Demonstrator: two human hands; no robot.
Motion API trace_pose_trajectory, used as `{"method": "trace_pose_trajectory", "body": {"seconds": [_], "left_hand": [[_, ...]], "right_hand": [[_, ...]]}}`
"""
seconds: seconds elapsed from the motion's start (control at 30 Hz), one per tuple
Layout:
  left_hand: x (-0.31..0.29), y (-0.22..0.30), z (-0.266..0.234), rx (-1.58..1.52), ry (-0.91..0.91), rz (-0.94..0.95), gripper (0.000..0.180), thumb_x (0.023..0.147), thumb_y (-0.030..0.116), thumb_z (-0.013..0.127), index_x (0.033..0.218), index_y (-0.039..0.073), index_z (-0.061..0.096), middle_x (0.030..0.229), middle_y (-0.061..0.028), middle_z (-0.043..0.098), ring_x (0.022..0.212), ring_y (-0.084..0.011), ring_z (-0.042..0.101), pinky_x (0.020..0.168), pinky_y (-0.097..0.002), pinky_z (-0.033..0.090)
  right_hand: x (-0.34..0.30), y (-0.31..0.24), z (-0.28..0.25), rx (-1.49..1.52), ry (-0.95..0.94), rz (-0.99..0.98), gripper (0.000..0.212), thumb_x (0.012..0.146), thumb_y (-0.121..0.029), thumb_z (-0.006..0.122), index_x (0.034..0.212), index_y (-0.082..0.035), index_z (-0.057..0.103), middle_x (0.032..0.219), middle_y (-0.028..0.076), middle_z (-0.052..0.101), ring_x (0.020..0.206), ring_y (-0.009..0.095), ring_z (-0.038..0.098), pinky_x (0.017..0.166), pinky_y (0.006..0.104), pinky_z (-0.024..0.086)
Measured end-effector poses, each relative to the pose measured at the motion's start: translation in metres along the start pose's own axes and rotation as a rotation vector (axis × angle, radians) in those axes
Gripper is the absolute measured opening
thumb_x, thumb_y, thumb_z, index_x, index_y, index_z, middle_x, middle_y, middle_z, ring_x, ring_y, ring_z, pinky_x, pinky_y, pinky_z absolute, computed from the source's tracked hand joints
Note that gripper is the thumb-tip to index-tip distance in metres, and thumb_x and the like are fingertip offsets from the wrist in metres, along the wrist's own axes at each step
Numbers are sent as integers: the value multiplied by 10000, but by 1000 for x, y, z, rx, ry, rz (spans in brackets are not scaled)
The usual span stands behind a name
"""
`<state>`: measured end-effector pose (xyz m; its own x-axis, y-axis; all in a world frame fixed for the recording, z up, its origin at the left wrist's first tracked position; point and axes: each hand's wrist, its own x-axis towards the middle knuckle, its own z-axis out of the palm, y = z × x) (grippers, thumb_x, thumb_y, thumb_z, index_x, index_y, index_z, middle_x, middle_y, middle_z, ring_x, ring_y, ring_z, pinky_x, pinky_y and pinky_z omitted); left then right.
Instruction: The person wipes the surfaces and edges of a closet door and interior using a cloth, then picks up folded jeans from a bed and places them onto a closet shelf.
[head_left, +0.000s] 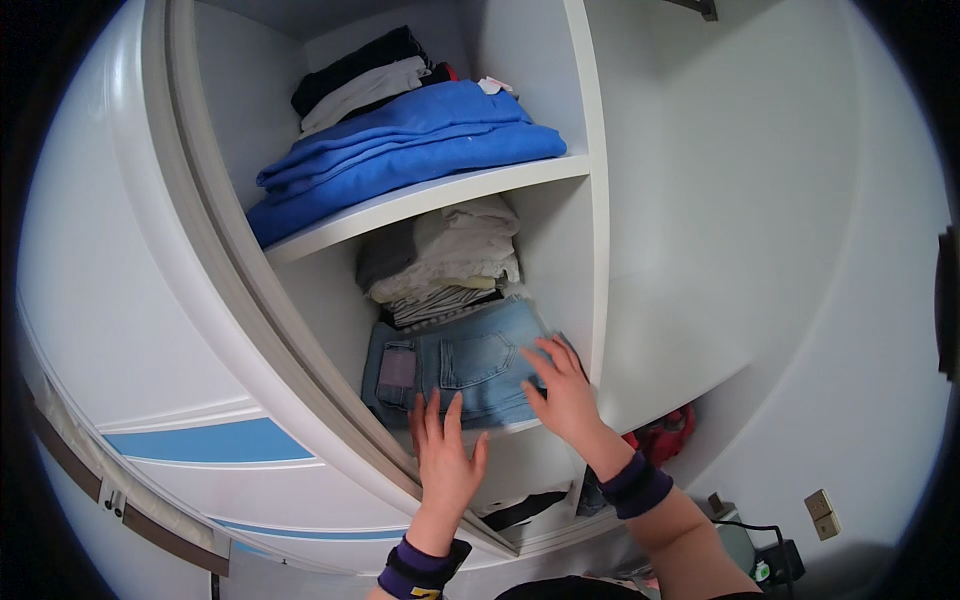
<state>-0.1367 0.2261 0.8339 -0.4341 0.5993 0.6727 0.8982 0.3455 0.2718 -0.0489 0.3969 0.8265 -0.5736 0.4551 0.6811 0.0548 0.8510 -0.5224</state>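
Observation:
A pair of folded light-blue jeans [478, 350] lies on the middle shelf of the wardrobe, a back pocket and a purplish waistband patch facing up. My left hand [447, 455] is at the front left edge of the jeans, fingers spread and fingertips at the denim. At their right side is my right hand [563, 385], its fingers apart and slightly blurred. Neither hand grips anything. Behind the jeans rises a stack of folded white, grey and striped clothes [465, 245]. Dark wristbands circle both my wrists.
On the upper shelf [430, 205] sit folded blue cloth [410, 140] and a pile of black and grey clothes [365, 85]. A white sliding door [200, 330] stands at the left, an upright divider [598, 230] at the right. Red cloth [668, 435] lies low on the right, near a wall socket [823, 514].

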Motion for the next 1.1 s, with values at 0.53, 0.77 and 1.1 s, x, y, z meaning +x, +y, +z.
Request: {"method": "trace_pose_trajectory", "body": {"seconds": [0.53, 0.77, 1.1], "left_hand": [[-18, -11, 53, 226, -200, -36, 728, 697, 245, 657, 1309, 41, 320, 1355, -209, 259, 1167, -420, 312, 985, -514, 245], [-24, -8, 43, 165, -245, 67, 739, 661, 209, 679, 1294, 38, 337, 1351, -203, 273, 1175, -401, 314, 980, -529, 226], [-66, -3, 25, -346, -382, 190, 542, 745, 200, 626, 1237, 66, 443, 1344, -172, 309, 1265, -365, 246, 1004, -516, 218]], "right_hand": [[-14, 12, 15, -288, 53, -104, 243, 745, -145, 596, 987, -134, 617, 1018, 49, 561, 1094, 279, 448, 986, 458, 298], [-21, 14, 20, -390, 172, -106, 263, 713, -48, 561, 967, -91, 612, 979, 58, 559, 1073, 277, 468, 991, 454, 290], [-27, 0, 22, -519, 184, -49, 276, 743, -39, 533, 1011, -87, 579, 1049, 66, 528, 1114, 274, 434, 1000, 455, 284]]}}
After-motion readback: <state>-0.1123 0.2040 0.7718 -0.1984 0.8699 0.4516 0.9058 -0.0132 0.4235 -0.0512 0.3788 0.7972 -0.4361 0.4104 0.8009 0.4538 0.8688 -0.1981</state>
